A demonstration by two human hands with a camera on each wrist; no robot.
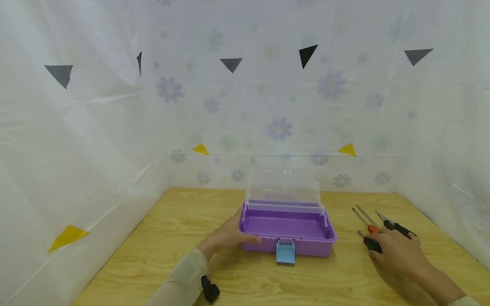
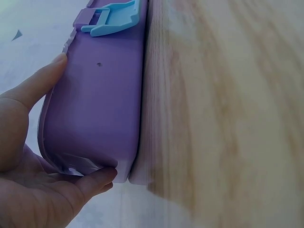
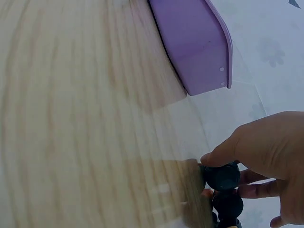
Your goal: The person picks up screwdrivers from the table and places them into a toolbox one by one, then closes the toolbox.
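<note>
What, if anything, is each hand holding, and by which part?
The left hand holds the purple box by its left end. The right hand pinches the nearest tool by its black handle.

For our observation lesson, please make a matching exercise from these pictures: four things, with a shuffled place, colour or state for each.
Things
1. Lid
2. Latch
3. Left hand
4. Right hand

Descriptions
A. Touching a dark handle
B. Light blue
C. Clear and raised
D. Holding the purple box

Pairs: 1-C, 2-B, 3-D, 4-A
</note>
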